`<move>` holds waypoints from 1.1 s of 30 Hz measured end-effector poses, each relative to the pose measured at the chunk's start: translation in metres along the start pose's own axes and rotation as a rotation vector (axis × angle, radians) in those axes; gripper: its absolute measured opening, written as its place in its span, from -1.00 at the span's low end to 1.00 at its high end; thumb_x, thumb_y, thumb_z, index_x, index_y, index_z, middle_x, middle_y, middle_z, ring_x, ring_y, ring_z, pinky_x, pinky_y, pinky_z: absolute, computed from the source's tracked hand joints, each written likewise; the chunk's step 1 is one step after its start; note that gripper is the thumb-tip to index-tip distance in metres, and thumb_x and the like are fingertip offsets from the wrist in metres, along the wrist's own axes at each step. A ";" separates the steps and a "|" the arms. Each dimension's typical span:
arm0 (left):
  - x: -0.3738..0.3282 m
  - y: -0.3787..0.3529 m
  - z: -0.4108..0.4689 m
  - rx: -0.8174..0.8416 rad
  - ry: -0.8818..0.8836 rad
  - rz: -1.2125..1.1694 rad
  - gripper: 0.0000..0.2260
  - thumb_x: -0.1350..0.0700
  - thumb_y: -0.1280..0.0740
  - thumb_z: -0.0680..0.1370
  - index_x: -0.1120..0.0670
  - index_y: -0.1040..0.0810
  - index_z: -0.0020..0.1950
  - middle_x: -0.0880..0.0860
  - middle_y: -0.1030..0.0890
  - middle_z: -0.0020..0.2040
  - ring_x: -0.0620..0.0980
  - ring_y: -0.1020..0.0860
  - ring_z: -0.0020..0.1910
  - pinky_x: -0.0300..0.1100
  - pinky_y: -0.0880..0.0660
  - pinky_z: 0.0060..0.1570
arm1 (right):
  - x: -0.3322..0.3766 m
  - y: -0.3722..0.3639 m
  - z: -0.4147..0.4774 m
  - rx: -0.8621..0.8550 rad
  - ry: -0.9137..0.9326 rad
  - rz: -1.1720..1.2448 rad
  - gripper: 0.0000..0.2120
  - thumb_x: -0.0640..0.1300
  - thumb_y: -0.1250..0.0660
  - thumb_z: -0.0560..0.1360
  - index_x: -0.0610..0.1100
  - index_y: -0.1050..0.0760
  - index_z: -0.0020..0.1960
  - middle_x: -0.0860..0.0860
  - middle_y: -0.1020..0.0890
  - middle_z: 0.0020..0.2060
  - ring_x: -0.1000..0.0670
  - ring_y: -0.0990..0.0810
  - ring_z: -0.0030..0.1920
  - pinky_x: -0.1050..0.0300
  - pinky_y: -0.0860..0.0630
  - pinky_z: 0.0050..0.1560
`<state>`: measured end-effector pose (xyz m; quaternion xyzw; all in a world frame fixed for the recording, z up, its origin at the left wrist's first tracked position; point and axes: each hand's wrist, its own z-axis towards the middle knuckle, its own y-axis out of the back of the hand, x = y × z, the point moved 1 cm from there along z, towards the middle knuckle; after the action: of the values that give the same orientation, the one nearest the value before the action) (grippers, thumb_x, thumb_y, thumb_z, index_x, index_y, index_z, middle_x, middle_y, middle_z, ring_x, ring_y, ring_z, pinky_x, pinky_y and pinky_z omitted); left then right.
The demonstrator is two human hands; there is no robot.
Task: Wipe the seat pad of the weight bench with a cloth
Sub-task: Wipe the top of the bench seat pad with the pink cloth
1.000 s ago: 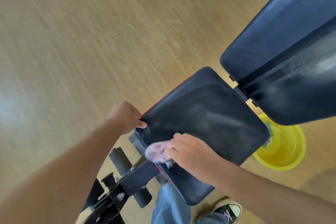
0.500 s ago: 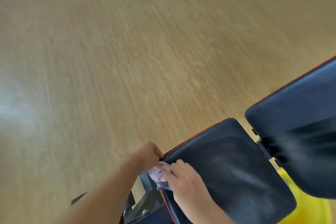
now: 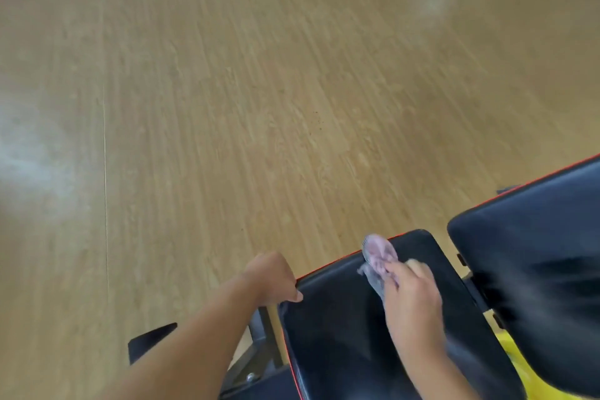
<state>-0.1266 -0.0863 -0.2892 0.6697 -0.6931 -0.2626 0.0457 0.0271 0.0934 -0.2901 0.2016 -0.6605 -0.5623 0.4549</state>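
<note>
Fingers, right hand [image 3: 411,299]: pressed down on the pinkish cloth [image 3: 378,258], pinning it to the pad.
Fingers, left hand [image 3: 271,278]: curled around the seat pad's near corner.
Floor [image 3: 227,91]: wood-grain planks.
Back pad [image 3: 535,269]: black, just beside the seat pad.
Seat pad [image 3: 334,328]: black, red-piped edge.
Cloth: on the pad's far edge.

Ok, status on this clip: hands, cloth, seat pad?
Left hand gripping seat pad corner. Right hand pressing cloth near far edge. Nothing blocking.
</note>
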 end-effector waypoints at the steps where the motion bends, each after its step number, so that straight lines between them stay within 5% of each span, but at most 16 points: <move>1: 0.003 -0.002 0.002 -0.018 -0.011 0.014 -0.81 -0.01 -0.45 0.47 0.10 -0.71 -0.08 0.02 -0.62 -0.17 0.02 -0.58 -0.12 -0.11 -0.58 0.02 | 0.026 -0.007 -0.001 0.002 -0.060 0.093 -0.79 -0.48 -0.47 0.37 -0.27 -0.69 -0.06 -0.08 -0.53 -0.32 -0.14 -0.51 -0.25 -0.01 -0.54 -0.28; 4: 0.009 -0.011 0.006 -0.123 -0.060 0.064 -0.85 0.08 -0.44 0.44 0.16 -0.71 -0.12 0.09 -0.56 -0.22 0.12 -0.51 -0.18 -0.11 -0.47 -0.13 | 0.069 -0.028 -0.044 0.169 0.364 0.104 -0.76 -0.44 -0.34 0.38 -0.18 -0.62 -0.05 -0.05 -0.53 -0.28 -0.09 -0.48 -0.25 0.02 -0.51 -0.26; 6: 0.014 -0.019 0.007 -0.169 -0.060 -0.032 -0.83 0.10 -0.51 0.42 0.07 -0.74 -0.01 0.06 -0.66 -0.10 0.07 -0.60 -0.07 -0.19 -0.46 -0.07 | 0.030 -0.013 -0.051 0.262 0.555 0.052 -0.74 -0.43 -0.28 0.40 -0.12 -0.59 -0.08 -0.01 -0.49 -0.29 -0.05 -0.42 -0.26 0.06 -0.48 -0.28; 8: 0.017 -0.020 0.006 -0.182 -0.038 -0.088 -0.67 0.03 -0.57 0.40 0.11 -0.73 0.12 0.04 -0.72 0.07 0.04 -0.65 0.07 -0.20 -0.49 -0.01 | -0.017 0.010 -0.019 0.216 0.457 -0.076 -0.73 -0.44 -0.36 0.41 -0.10 -0.63 -0.07 0.00 -0.46 -0.30 -0.06 -0.41 -0.25 0.06 -0.47 -0.28; 12: 0.017 -0.024 0.011 -0.200 -0.026 -0.105 -0.65 0.02 -0.57 0.41 0.11 -0.72 0.15 0.05 -0.71 0.10 0.05 -0.64 0.08 -0.18 -0.49 -0.03 | -0.015 0.003 0.033 0.065 -0.153 -0.113 -0.76 -0.44 -0.40 0.44 -0.22 -0.66 0.05 -0.07 -0.51 -0.23 -0.11 -0.44 -0.14 0.06 -0.44 -0.17; 14: 0.017 -0.025 0.012 -0.209 -0.029 -0.093 -0.71 0.04 -0.56 0.42 0.12 -0.73 0.09 0.05 -0.71 -0.01 0.05 -0.62 -0.03 -0.17 -0.50 -0.07 | 0.043 -0.020 0.019 0.134 -0.019 -0.017 -0.64 -0.45 -0.33 0.42 -0.14 -0.65 0.12 -0.04 -0.59 -0.10 -0.08 -0.46 -0.05 0.10 -0.49 -0.06; 16: 0.017 -0.025 0.012 -0.222 -0.035 -0.055 -0.78 0.06 -0.54 0.41 0.19 -0.73 -0.05 0.07 -0.63 -0.22 0.06 -0.54 -0.21 -0.15 -0.47 -0.21 | 0.083 -0.035 -0.009 0.279 0.351 0.040 -0.66 -0.40 -0.31 0.38 -0.11 -0.65 0.05 0.01 -0.63 -0.09 -0.07 -0.54 -0.11 0.10 -0.54 -0.10; 18: 0.018 -0.025 0.012 -0.226 -0.036 -0.079 -0.77 0.07 -0.55 0.40 0.20 -0.74 -0.06 0.10 -0.65 -0.23 0.11 -0.56 -0.21 -0.11 -0.48 -0.22 | 0.070 -0.025 0.001 0.313 0.578 0.049 -0.69 -0.29 -0.28 0.46 -0.03 -0.63 0.10 0.07 -0.65 -0.02 -0.03 -0.56 -0.11 0.13 -0.54 -0.09; 20: 0.019 -0.026 0.014 -0.219 -0.034 -0.106 -0.74 0.05 -0.58 0.41 0.14 -0.74 0.03 0.07 -0.70 -0.06 0.05 -0.59 -0.10 -0.16 -0.48 -0.13 | 0.028 0.000 0.044 0.413 0.415 -0.166 -0.68 -0.16 -0.21 0.58 0.10 -0.54 0.26 0.14 -0.60 0.11 0.01 -0.49 0.03 0.14 -0.45 0.08; 23: 0.020 -0.026 0.013 -0.212 -0.023 -0.121 -0.64 0.04 -0.58 0.41 0.13 -0.71 0.17 0.04 -0.70 0.06 -0.01 -0.59 -0.08 -0.28 -0.45 -0.16 | -0.010 0.020 0.099 0.378 0.056 -0.541 -0.74 -0.23 -0.24 0.56 0.03 -0.56 0.14 0.03 -0.56 -0.03 -0.08 -0.44 0.03 0.07 -0.42 0.08; 25: 0.017 -0.025 0.011 -0.204 -0.024 -0.116 -0.69 0.06 -0.57 0.42 0.12 -0.72 0.13 0.03 -0.70 0.01 0.00 -0.61 -0.11 -0.34 -0.40 -0.28 | 0.034 0.001 0.087 0.485 0.120 -0.475 -0.82 -0.24 -0.26 0.55 -0.02 -0.59 0.01 0.00 -0.51 -0.11 -0.12 -0.43 0.03 0.04 -0.40 0.06; 28: 0.019 -0.026 0.009 -0.246 -0.039 -0.052 -0.95 0.19 -0.47 0.44 0.09 -0.70 -0.22 0.03 -0.67 -0.23 0.13 -0.64 -0.12 -0.28 -0.42 -0.36 | 0.111 -0.036 0.020 0.789 0.476 -0.247 -0.85 -0.22 -0.33 0.52 -0.11 -0.60 0.06 -0.07 -0.52 -0.03 -0.15 -0.36 0.12 -0.02 -0.37 0.05; 30: 0.021 -0.028 0.010 -0.255 -0.041 -0.078 -0.94 0.14 -0.51 0.43 0.11 -0.72 -0.20 0.00 -0.66 -0.24 0.07 -0.61 -0.12 -0.18 -0.53 -0.21 | 0.093 -0.027 0.028 0.716 0.590 -0.260 -0.77 -0.23 -0.33 0.51 -0.08 -0.58 0.15 -0.08 -0.52 0.03 -0.17 -0.34 0.17 -0.04 -0.43 0.12; 33: 0.023 -0.030 0.010 -0.275 -0.017 -0.166 -0.74 0.03 -0.58 0.40 0.07 -0.75 0.05 0.00 -0.70 0.00 0.00 -0.61 0.02 -0.18 -0.47 -0.03 | 0.013 0.000 0.092 0.593 0.319 -0.492 -0.82 -0.32 -0.30 0.52 -0.10 -0.56 0.04 -0.01 -0.48 -0.10 -0.15 -0.38 0.15 0.03 -0.40 0.02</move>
<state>-0.1057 -0.1038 -0.3176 0.7100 -0.5932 -0.3634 0.1094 -0.0559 0.1350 -0.2810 0.5601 -0.6474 -0.4014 0.3257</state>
